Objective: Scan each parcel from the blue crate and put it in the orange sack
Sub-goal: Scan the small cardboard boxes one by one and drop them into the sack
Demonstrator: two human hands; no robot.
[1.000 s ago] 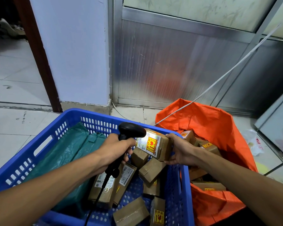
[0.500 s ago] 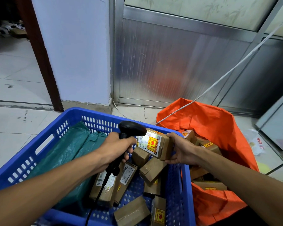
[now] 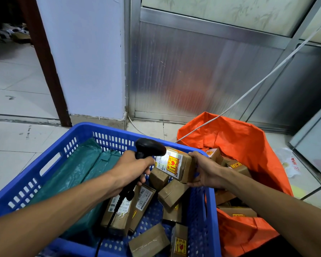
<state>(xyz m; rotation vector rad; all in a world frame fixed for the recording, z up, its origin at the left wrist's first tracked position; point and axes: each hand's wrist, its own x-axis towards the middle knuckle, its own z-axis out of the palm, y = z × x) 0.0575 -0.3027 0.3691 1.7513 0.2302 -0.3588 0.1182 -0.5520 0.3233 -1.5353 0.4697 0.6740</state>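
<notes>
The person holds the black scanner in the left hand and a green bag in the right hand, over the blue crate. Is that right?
Not quite. The head view shows the right hand holding a brown parcel, not a green bag. The left hand does hold the black scanner, over the blue crate.

A white wall pillar [image 3: 85, 58] rises well beyond the grip, its dark brown door frame [image 3: 44, 64] slanting down the left side. Right of the pillar stands a ribbed metal panel [image 3: 202, 71] under frosted patterned glass [image 3: 220, 13] — both far behind the grip. A white cord [image 3: 258, 84] runs slantwise across the panel, up and to the right. Pale floor tiles [image 3: 17, 101] spread to the far left. Off to the right lies a crumpled white plastic bag [image 3: 289, 164] with red print — its wording too small to read.
</notes>
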